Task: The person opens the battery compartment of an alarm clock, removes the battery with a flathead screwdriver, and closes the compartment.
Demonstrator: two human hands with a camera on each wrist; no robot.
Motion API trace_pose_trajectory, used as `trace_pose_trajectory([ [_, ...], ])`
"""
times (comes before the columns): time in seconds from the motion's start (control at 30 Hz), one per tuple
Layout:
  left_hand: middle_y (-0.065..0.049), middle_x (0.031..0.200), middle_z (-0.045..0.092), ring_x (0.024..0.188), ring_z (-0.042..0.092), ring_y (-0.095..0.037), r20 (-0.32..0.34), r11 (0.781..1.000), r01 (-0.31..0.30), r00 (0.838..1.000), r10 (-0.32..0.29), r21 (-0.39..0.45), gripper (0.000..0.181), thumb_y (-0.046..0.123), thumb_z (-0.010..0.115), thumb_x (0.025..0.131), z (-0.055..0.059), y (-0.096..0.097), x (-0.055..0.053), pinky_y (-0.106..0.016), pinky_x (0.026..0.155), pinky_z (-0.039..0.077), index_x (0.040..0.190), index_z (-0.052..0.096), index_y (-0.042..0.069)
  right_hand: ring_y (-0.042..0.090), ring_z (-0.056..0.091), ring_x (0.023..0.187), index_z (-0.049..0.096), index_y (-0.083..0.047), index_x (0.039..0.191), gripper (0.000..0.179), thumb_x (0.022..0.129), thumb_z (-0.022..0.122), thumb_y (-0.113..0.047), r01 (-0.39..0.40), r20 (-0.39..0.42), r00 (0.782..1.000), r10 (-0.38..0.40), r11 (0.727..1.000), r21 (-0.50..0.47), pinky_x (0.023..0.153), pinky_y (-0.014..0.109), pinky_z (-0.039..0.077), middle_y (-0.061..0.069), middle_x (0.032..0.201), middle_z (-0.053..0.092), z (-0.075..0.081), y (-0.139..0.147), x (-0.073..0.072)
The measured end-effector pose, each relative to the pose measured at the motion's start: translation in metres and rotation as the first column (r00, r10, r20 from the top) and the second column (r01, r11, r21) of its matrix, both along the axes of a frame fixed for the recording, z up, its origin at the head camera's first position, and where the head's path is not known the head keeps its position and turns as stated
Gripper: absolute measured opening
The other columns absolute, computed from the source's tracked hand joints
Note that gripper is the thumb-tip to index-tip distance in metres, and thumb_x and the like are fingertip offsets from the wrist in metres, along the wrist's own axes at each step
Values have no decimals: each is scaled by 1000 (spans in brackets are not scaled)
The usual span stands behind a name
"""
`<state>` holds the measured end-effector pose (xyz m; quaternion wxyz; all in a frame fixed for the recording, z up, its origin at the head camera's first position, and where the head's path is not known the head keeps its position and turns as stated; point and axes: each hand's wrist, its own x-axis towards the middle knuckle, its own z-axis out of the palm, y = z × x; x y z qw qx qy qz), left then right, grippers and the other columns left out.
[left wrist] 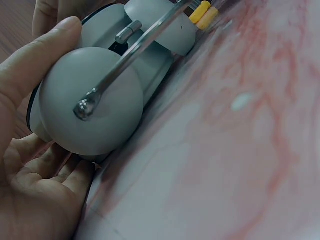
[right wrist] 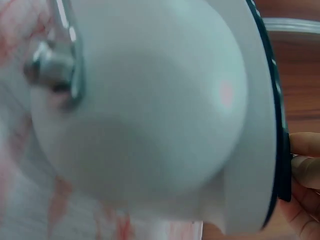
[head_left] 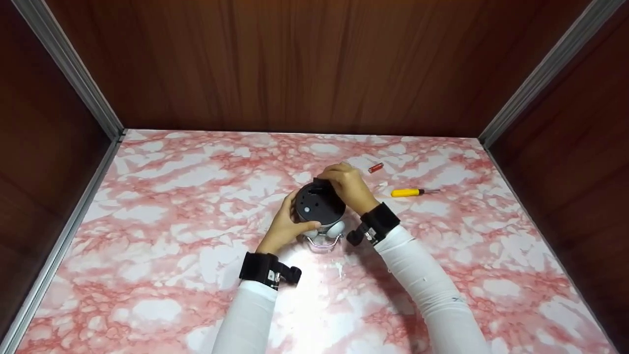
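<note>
A twin-bell alarm clock lies face down on the table, its round black back (head_left: 319,209) turned up. Two pale grey bells (left wrist: 90,100) and a shiny metal handle (head_left: 323,246) point toward the person. My left hand (head_left: 290,223) grips the clock from the left side, thumb over the near edge of the back and fingers around the rim. At the far edge of the back, my right hand (head_left: 349,184) pinches a small black battery cover (right wrist: 285,172), which stands up from the back. The clock's face is hidden underneath.
A small red battery (head_left: 376,167) lies beyond the right hand. To the right is a screwdriver (head_left: 406,192) with a yellow handle, its tip pointing right. Dark wood-look panels (head_left: 295,64) enclose the pink-and-white marbled table (head_left: 162,275) at the back and sides.
</note>
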<state>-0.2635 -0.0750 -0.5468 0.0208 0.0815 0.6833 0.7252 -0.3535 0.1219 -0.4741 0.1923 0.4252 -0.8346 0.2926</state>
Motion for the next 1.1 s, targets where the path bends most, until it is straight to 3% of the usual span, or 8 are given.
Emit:
trace_pose_trajectory([
  [0.23,-15,157,40,142,42,-28,5,1000,4,1000,-4,0,105,13,89,78,-1,-1,0,-40,117,34,160,24,6,32,65,98,78,0,103,22,95,60,10,-26,48,999,23,998,51,88,42,56,17,104,73,-3,-8,2],
  [0.67,-13,159,38,144,39,-25,26,1000,21,999,-21,23,106,15,89,79,1,0,1,-37,117,33,161,22,8,33,65,98,77,3,103,22,93,60,12,-47,17,999,45,991,122,88,42,56,18,106,73,-10,-13,6],
  [1.1,-12,159,39,143,41,-25,18,999,15,1000,-16,29,107,13,90,77,2,0,0,-36,117,33,161,23,7,33,66,101,77,4,103,20,94,59,11,-42,62,997,36,994,104,92,42,55,18,105,74,-13,-11,5],
])
